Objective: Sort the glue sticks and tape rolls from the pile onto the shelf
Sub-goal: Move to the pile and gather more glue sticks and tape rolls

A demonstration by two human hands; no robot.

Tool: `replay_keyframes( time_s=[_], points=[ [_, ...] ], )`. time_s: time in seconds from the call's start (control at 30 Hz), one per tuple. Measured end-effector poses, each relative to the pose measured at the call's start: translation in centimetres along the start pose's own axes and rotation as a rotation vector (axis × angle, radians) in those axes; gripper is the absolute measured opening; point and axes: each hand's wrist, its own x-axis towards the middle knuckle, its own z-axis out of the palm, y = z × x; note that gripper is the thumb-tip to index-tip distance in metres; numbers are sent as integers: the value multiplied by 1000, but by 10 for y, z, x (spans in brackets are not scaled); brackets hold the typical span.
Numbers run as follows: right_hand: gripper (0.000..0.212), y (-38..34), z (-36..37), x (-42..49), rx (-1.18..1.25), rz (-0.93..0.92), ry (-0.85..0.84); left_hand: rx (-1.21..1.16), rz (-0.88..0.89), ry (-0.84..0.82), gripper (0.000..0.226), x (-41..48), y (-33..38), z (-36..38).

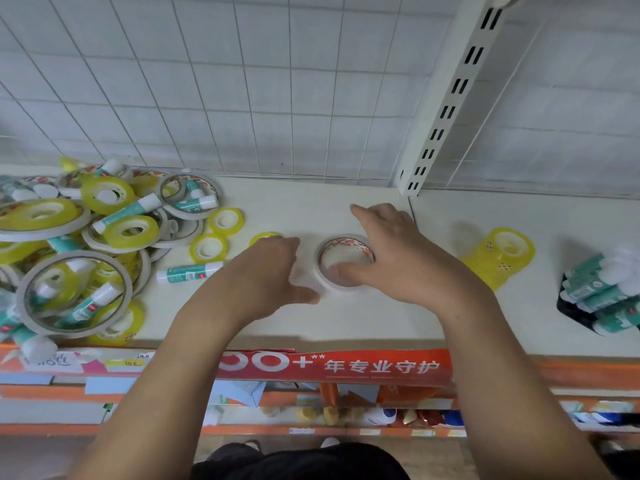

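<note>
tape roll (349, 244), white, lies flat mid-shelf (311, 202), right of the pile (86, 237).
right hand (391, 251) rests on it, fingers spread wide, thumb inside the ring; left hand (273, 268) just beside, grip unclear.

The pile (69, 244) fills the left of the shelf (346, 327), with a loose glue stick (188, 273) and small rolls (207, 247) just to its right. At mid-frame a tape roll (341, 242) lies flat between the left hand (273, 268) and the right hand (391, 251), which rests on it. Further right sits a tape stack (498, 254), then a box (568, 306) of glue sticks (599, 289) at the right edge, with a wire grid (242, 98) behind.
</note>
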Motion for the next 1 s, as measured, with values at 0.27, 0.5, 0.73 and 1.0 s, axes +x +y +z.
replay_keyframes(
  time_s=[0.27, 0.5, 0.73, 1.0],
  points=[
    [47, -67, 42, 30, 0, -196, 84, 150, -96, 286, 19, -39, -51, -37],
    [62, -92, 70, 55, -136, -132, 39, 240, -167, 313, 37, -39, -81, -34],
    [57, -100, 72, 52, -7, -120, 82, 273, -189, 264, 41, -24, -85, -21],
    [58, -97, 71, 39, 40, -18, 124, 243, -62, 274, 29, -19, -86, -17]
  ],
)
